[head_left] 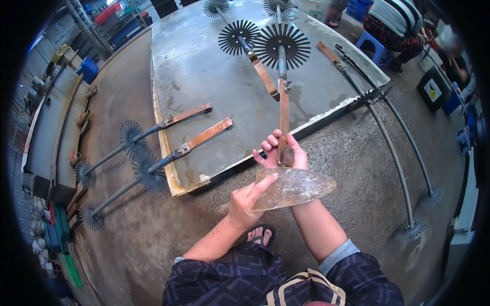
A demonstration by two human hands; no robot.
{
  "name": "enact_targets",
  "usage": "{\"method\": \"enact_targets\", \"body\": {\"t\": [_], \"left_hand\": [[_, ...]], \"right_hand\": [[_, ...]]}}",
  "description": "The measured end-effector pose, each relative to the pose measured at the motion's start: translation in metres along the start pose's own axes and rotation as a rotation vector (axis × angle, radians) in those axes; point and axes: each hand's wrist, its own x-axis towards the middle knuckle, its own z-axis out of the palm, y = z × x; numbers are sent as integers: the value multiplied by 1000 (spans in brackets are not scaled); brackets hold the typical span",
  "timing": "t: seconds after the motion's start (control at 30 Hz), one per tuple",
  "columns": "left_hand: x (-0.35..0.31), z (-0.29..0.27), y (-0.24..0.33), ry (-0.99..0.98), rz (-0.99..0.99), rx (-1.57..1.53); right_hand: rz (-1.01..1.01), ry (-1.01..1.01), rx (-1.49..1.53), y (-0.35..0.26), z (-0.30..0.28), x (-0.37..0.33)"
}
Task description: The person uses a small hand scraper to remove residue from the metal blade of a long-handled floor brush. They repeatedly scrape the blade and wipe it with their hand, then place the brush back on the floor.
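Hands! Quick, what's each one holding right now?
Left hand: closed, holding the broad pointed blade.
Right hand: loosely closed, holding the end of the reddish-brown flat bar.

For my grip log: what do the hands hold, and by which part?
Left hand: pointed blade, wide end. Right hand: slotted-disc rod, its copper-coloured bar's near end.

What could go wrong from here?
- Cut: the left hand holds a broad blade across the view of the right forearm, near the right hand; a slip might nick either.
- Drop: an open-toed foot shows below; a falling blade might hit the toes.
- Snag: the toothed disc on the right hand's copper-coloured handle looks close to another disc; moving it might catch teeth.
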Motion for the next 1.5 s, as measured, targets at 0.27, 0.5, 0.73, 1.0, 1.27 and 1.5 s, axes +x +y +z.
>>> {"method": "enact_targets", "body": {"t": [0.27, 0.5, 0.73, 1.0, 1.27, 1.5], "left_hand": [[10, 4, 1, 34, 13, -132], [13, -2, 8, 24, -3, -150], [9, 5, 0, 5, -20, -143], [13, -2, 4, 5, -21, -172], [-1, 9, -26, 75, -278, -216], [-26, 44, -56, 79, -794, -650]], "right_hand": [[-27, -2, 7, -2, -4, 1], [-22, -24, -1, -3, -2, 0], [-15, -32, 3, -2, -5, 0], [-17, -23, -26, 0, -9, 1], [-49, 314, -382, -43, -78, -2], [-57, 532, -1137, -65, -66, 0]]}}
